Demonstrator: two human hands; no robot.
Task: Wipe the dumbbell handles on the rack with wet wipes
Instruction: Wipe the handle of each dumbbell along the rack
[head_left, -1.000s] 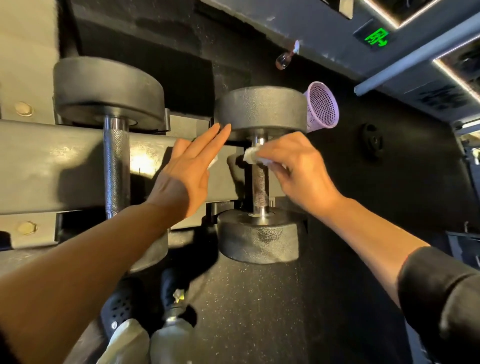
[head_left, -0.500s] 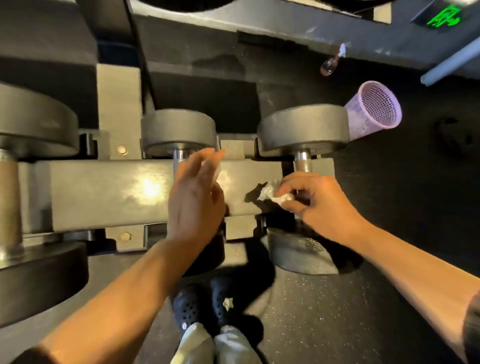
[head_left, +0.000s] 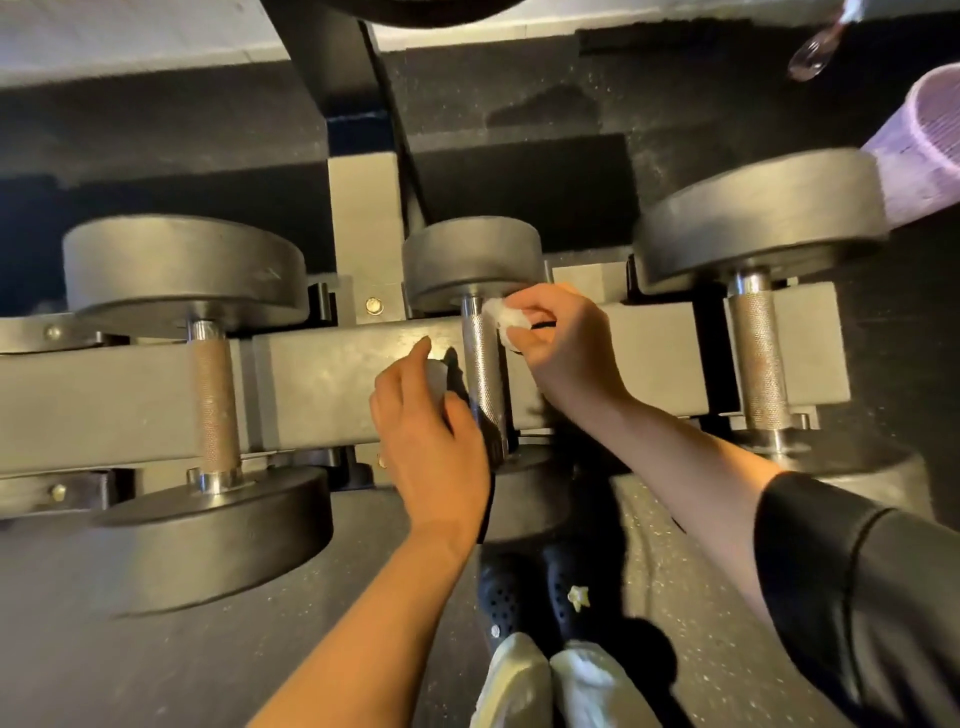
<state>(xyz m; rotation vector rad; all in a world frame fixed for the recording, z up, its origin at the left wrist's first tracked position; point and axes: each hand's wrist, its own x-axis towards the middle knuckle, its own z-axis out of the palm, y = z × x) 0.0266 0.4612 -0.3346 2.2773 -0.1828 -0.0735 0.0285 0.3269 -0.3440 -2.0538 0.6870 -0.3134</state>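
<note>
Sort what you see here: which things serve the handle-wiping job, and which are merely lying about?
In the job:
wet wipe, pinched by the right hand
middle dumbbell handle
left dumbbell handle
right dumbbell handle
rack rail
left hand

Lying about:
purple mesh basket
black clogs

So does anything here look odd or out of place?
Only the purple mesh basket, lying tipped on its side behind the right dumbbell. The dumbbells sit straight on the rack, and nothing looks spilled or damaged.
</note>
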